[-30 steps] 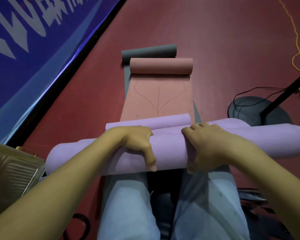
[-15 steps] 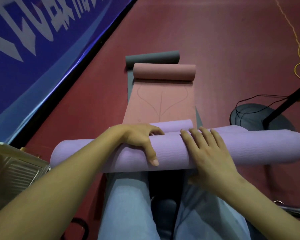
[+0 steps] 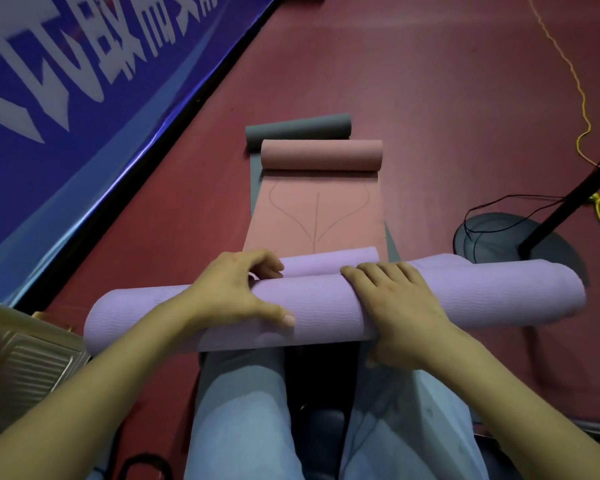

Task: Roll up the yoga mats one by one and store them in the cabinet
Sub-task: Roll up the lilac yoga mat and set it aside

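Purple mat (image 3: 326, 303): rolled, lying crosswise over the person's knees, low centre of view. A second, thinner purple roll (image 3: 329, 265) sits just beyond it at 12 o'clock, touching; cannot tell whether it is a loose tail of the same mat or a separate turn.

Left hand (image 3: 232, 292): on top of the roll, fingers curled over the far side, thumb along the near face — grip closed on the mat.
Right hand (image 3: 395, 306): laid over the roll, fingers fairly straight and pressing on top, thumb tucked under the near edge — a flat press more than a clasp.

Pink mat (image 3: 316, 209) at 12 o'clock, half rolled, its roll at the far end; grey mat (image 3: 297, 129) beneath and beyond it, also part rolled. Both not yet finished.

Risks, as judged: both hands sit near the middle, so the unsupported ends could slacken or telescope. Roll could spring open if the press eases. Long roll swung toward 3 o'clock may strike the stand base (image 3: 513, 244) and snag its black cable (image 3: 492, 202).

Room: open red floor (image 3: 430, 98) from 12 to 2 o'clock. Blue banner (image 3: 84, 98) bounds the 9 to 11 side. Tan crate (image 3: 21, 362) close by the roll's left end at 8 o'clock. No cabinet in view.
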Motion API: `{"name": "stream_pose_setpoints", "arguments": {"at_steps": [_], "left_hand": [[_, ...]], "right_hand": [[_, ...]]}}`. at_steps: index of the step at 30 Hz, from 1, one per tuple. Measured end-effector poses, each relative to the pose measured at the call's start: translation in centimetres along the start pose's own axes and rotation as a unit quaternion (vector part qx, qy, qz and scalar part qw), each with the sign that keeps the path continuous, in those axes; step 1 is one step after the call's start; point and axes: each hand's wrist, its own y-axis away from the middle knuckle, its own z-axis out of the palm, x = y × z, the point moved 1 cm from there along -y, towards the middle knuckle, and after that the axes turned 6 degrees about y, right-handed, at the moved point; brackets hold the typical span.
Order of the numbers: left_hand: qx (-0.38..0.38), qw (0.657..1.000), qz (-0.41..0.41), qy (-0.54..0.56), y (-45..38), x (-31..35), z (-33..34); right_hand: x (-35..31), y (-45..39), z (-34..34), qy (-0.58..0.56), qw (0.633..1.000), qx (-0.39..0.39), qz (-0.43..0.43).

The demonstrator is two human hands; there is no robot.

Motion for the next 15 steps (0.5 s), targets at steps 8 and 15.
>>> {"name": "stream_pose_setpoints", "arguments": {"at_steps": [8,15], "left_hand": [[-0.044,0.968,-0.054,-0.242,2.1,-1.4,-1.7],[-0.061,0.928,-0.067,-0.362,2.3,-2.3,-1.7]], "right_hand": [[1.3,-2.7,-1.1,-0.049,0.999,-0.011,0.003],[1.8,-3.1,-1.2,-0.029,0.999,-0.021,0.001]]}}
